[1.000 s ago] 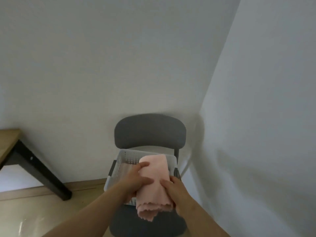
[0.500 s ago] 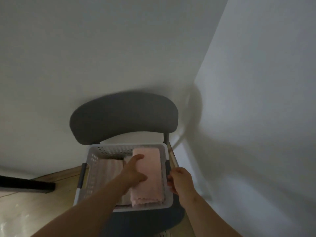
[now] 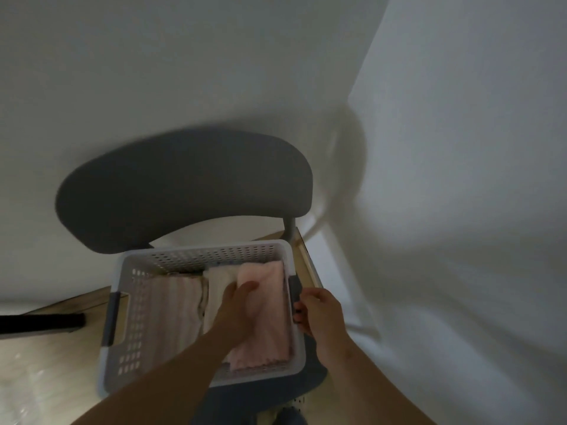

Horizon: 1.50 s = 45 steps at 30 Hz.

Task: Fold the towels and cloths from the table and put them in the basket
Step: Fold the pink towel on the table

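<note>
A white perforated basket [image 3: 196, 255] stands on the seat of a grey chair [image 3: 184, 185]. Inside it, a folded pink cloth [image 3: 270, 305] lies along the right wall, beside a cream cloth [image 3: 216, 286] and a striped pinkish towel [image 3: 171, 305]. My left hand [image 3: 237, 311] lies on top of the pink cloth, thumb up and fingers hidden in the fabric. My right hand [image 3: 319, 314] is at the basket's right rim, its fingers curled against the grey handle [image 3: 294, 289].
White walls meet in a corner behind the chair. A black table foot [image 3: 43, 322] lies on the wooden floor [image 3: 46, 378] at the left. A light wooden strip [image 3: 308, 265] runs along the wall base at the right of the basket.
The pink cloth went from held above the basket to lying inside it. My right hand let go of it and moved to the basket's right handle. The view came closer.
</note>
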Each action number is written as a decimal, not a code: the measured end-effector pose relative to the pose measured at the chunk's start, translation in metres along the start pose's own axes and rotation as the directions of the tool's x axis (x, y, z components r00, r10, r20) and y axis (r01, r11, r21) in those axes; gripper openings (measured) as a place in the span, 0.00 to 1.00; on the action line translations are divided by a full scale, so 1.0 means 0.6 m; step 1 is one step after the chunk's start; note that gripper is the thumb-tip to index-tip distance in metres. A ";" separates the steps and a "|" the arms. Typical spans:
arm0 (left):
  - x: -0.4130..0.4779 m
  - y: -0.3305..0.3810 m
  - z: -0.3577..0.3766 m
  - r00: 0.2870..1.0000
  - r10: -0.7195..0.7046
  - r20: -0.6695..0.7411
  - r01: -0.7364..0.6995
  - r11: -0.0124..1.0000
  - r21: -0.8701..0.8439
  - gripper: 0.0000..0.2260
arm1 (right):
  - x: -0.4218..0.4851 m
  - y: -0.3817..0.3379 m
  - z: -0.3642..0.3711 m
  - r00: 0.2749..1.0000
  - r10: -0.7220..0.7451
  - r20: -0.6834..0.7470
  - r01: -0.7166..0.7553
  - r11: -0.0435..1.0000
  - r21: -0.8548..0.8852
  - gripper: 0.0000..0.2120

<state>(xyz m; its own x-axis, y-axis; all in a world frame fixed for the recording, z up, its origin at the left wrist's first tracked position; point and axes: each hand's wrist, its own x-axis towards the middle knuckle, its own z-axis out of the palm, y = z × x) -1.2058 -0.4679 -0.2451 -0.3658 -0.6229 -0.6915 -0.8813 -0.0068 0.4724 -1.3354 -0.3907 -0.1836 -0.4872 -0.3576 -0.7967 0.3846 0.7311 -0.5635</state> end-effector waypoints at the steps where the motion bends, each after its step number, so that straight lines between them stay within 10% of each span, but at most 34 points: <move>1: -0.004 0.007 0.003 0.999 -0.015 -0.039 0.018 0.997 0.071 0.28 | 0.000 -0.001 0.000 1.000 0.004 0.009 -0.004 1.000 0.020 0.09; 8: -0.014 0.029 0.036 0.909 0.417 0.005 -0.308 0.661 0.684 0.35 | 0.004 0.004 -0.003 0.999 -0.004 0.032 0.002 0.999 0.046 0.08; 14: 0.007 0.041 0.048 0.987 0.127 0.094 -0.155 0.669 0.727 0.38 | 0.007 0.013 0.000 0.998 -0.046 0.033 0.046 0.999 -0.009 0.08; 20: -0.026 0.042 0.031 0.937 0.335 0.098 -0.308 0.662 0.683 0.31 | -0.012 0.021 0.007 0.997 -0.074 0.032 0.076 0.995 -0.071 0.08; 24: -0.040 0.001 0.028 0.880 0.295 0.373 -0.476 0.547 0.689 0.27 | -0.037 0.028 0.014 0.996 -0.068 0.051 0.072 0.995 -0.070 0.08; 27: -0.045 0.008 0.006 0.849 0.338 0.407 -0.523 0.655 0.546 0.18 | -0.062 0.030 0.014 0.998 -0.061 0.034 0.063 0.996 -0.064 0.08; 33: -0.122 0.062 -0.058 0.969 0.244 -0.041 -0.243 0.970 0.023 0.12 | -0.134 0.022 0.016 0.998 -0.056 -0.035 0.058 0.997 0.054 0.05; 45: -0.473 0.008 0.009 0.970 0.048 -0.237 -0.185 0.779 -0.599 0.04 | -0.369 0.174 -0.041 0.947 -0.291 0.138 0.272 0.952 0.142 0.06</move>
<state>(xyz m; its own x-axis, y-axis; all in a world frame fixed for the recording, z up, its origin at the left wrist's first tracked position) -1.1082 -0.2871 -0.0496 -0.3265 -0.7899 -0.5191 -0.4399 -0.3591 0.8231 -1.2066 -0.2211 -0.0605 -0.4654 -0.6314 -0.6203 0.3448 0.5161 -0.7841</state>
